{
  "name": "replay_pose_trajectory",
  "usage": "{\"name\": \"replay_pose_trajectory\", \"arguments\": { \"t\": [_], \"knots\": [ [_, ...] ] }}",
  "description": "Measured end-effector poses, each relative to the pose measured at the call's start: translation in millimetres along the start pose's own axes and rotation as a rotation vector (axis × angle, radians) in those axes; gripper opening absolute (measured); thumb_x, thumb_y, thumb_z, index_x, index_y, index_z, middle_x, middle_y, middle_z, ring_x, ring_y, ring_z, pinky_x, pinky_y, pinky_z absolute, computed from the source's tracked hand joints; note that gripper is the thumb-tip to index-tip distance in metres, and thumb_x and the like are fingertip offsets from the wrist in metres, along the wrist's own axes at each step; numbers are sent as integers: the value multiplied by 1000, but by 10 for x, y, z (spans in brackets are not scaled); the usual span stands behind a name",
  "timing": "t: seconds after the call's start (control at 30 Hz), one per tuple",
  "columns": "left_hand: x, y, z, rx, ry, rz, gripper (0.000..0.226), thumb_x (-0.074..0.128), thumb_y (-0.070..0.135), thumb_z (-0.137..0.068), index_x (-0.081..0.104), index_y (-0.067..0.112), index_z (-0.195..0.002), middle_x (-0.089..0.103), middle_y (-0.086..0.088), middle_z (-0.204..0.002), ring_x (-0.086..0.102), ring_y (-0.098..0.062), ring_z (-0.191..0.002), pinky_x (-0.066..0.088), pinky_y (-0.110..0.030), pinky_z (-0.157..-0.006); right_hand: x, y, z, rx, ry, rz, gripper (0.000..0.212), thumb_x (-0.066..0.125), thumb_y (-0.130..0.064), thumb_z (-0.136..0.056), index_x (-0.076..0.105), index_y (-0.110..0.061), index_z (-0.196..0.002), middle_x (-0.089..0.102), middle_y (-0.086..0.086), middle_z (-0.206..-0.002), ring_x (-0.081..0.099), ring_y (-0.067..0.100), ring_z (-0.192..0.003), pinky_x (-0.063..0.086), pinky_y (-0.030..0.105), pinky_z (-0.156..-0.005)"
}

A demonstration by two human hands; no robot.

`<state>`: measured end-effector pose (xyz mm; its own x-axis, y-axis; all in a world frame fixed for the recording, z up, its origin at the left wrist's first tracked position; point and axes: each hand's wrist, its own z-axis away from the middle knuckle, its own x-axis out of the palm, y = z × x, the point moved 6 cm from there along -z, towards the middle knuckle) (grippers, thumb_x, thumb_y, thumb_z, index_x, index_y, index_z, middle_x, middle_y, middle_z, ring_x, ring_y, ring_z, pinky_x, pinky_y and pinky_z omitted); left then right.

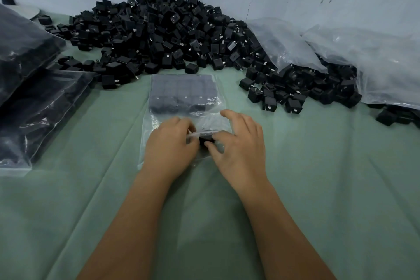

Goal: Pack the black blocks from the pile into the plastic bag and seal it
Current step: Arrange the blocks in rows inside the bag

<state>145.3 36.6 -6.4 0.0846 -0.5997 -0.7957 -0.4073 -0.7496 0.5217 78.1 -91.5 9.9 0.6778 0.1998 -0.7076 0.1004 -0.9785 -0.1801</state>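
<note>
Your plastic bag lies flat on the green cloth, mid-table, far half filled w/ neat rows of black blocks, its far edge just short of the pile against the wall. Filled bags crowd the left edge; empty clear bags drape over loose blocks on the right. Open cloth sits on both sides of your forearms and toward you. Your left hand curls round the bag's near opening, fingers pinching the film. Your right hand has thumb and forefinger pinched on a black block at the bag mouth, other fingers spread above the plastic.
</note>
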Motion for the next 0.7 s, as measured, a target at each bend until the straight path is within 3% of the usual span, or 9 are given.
{"name": "replay_pose_trajectory", "arguments": {
  "t": [0.07, 0.17, 0.27, 0.43, 0.5, 0.6, 0.7],
  "knots": [
    [-13, 18, 7, 14, 13, 0, 10, 60, 27, -88, 64, 18, -90, 59, 1, -89, 53, -21, -88, 43, -35, -72, -26, 0, -5, 7, 55, -61, 23, 86, -22, -64, 66, -12, -70, 63, 6, -110, 52, 22, -102, 39, 33, -86],
    [-50, 82, 23, 73, 39, 16, 8, 65, 24, -86, 65, 16, -86, 59, 2, -86, 53, -22, -86, 40, -35, -69, -9, 13, -34, 82, 62, -111, 39, 84, -20, -61, 53, -11, -83, 56, 5, -94, 53, 23, -80, 42, 34, -70],
    [-44, 144, 43, 163, 50, 7, 10, 72, 20, -83, 68, 12, -84, 61, -2, -92, 53, -27, -88, 41, -39, -78, 92, 46, -60, 140, -36, -89, 32, 81, -20, -67, 58, -13, -89, 56, 3, -87, 54, 24, -73, 43, 35, -65],
    [39, 170, 45, 198, -14, -10, 10, 70, 18, -84, 65, 10, -89, 62, -7, -123, 54, -29, -116, 40, -39, -95, 237, 187, -144, 254, -121, -70, 15, 71, -25, -79, 62, -17, -87, 54, 0, -86, 49, 21, -77, 29, 29, -64],
    [66, 175, 37, 207, -30, -16, 10, 66, 20, -88, 62, 11, -89, 59, -10, -132, 50, -31, -125, 39, -42, -100, 292, 295, -195, 349, -165, -26, 21, 68, -33, -82, 53, -19, -87, 52, -2, -83, 47, 22, -76, 28, 30, -58],
    [176, 130, 27, 164, -101, -90, 10, 55, 26, -94, 58, 17, -95, 40, -10, -153, 31, -28, -144, 27, -44, -113, 399, 425, -206, 476, -243, -71, 34, 65, -44, -85, 41, -20, -86, 44, -7, -66, 44, 23, -64, 23, 30, -48],
    [255, 94, 20, 143, -142, -142, 8, 49, 29, -96, 52, 22, -96, 31, -7, -159, 22, -24, -148, 22, -43, -115, 521, 486, -219, 543, -309, -120, 33, 62, -50, -87, 45, -22, -87, 49, -5, -67, 48, 25, -67, 30, 31, -54]
  ]
}}
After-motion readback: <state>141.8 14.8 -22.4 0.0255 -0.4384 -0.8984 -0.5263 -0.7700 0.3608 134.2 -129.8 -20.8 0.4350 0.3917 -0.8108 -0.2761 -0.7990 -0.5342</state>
